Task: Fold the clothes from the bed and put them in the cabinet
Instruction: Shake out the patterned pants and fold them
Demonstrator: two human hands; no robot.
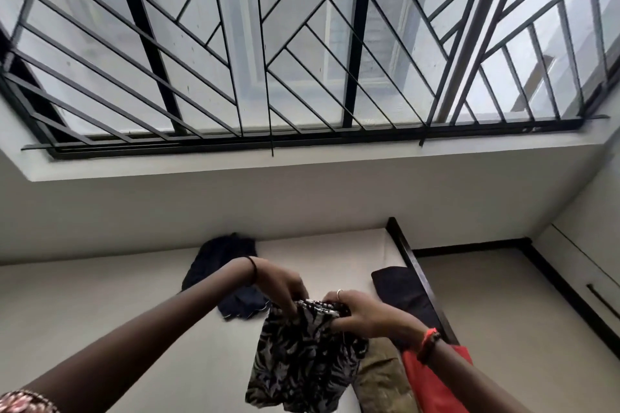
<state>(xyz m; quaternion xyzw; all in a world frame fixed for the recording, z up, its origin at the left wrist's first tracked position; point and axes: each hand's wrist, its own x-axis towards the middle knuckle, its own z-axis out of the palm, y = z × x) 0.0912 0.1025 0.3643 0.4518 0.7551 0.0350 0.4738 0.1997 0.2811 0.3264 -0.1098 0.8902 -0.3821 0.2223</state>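
Observation:
A black garment with a white leaf print (302, 359) hangs above the bed (100, 312), held up by its top edge. My left hand (281, 285) pinches that edge on the left, and my right hand (355, 310) grips it on the right. The two hands are close together. A dark navy garment (221, 265) lies crumpled on the bed behind my hands. An orange cloth (432, 382) and an olive cloth (382, 375) lie at the bed's right side, under my right forearm. A dark folded piece (402, 292) rests by the bed's right edge.
The bed's dark wooden frame (412, 261) runs along its right side, with pale floor (503, 329) beyond it. A white cabinet front with a dark handle (600, 298) stands at the far right. A large barred window (302, 43) fills the wall ahead.

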